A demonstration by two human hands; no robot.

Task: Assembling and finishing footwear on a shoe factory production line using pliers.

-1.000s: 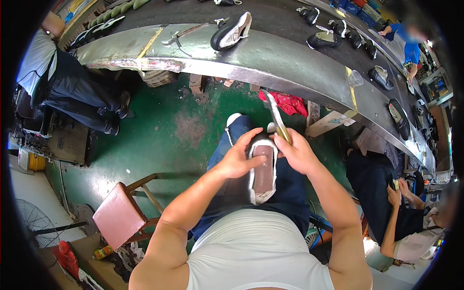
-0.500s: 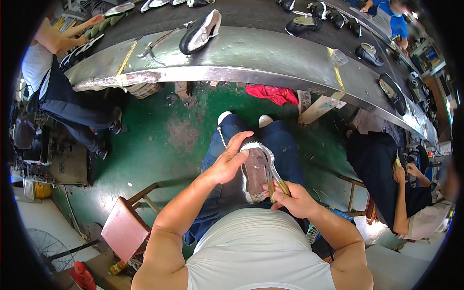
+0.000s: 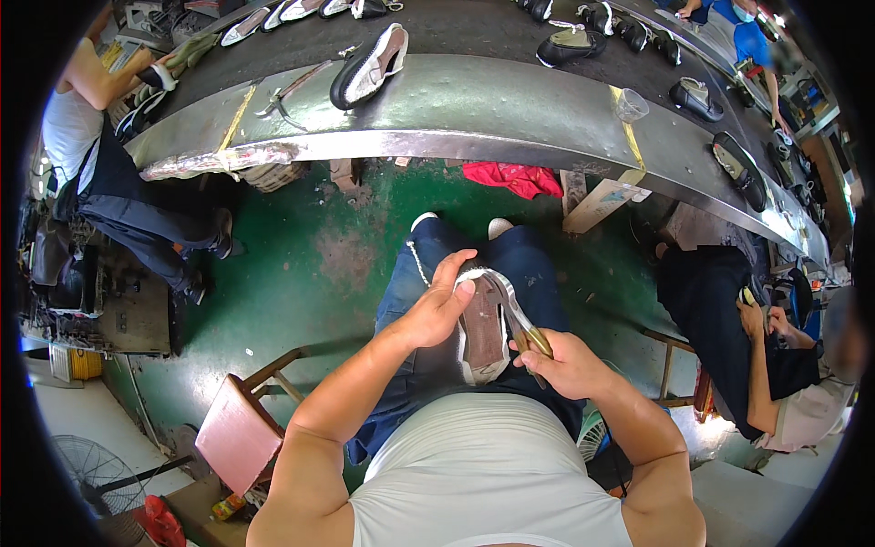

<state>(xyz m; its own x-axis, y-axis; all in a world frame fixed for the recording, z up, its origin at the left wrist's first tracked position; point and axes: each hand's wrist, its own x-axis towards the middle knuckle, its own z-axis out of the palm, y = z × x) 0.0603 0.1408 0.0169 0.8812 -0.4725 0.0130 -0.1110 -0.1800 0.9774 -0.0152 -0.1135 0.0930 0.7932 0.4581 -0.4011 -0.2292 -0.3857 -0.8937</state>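
Two hands, one shoe [image 3: 485,339]: it's bottom-up above the blue trousers [image 3: 538,283], running back from the left fingers toward the belly. The left hand [image 3: 434,314] has its fingers wrapped on the toe end, thumb on the brown underside; the right hand [image 3: 567,366] has its fingers closed round the brassy handles of some metal pincers [image 3: 519,319], whose jaws sit near the toe rim, close to the left thumb (can't tell if they're biting anything). I'd guess it's light, stiff along the flat bottom, softer round the rim, not slippery or fragile. Best grip imo: the toe, right where those left fingers are, or the sides just behind them. Looks-wise: dull brown bottom, ragged whitish border, dark bit by the left fingertips.
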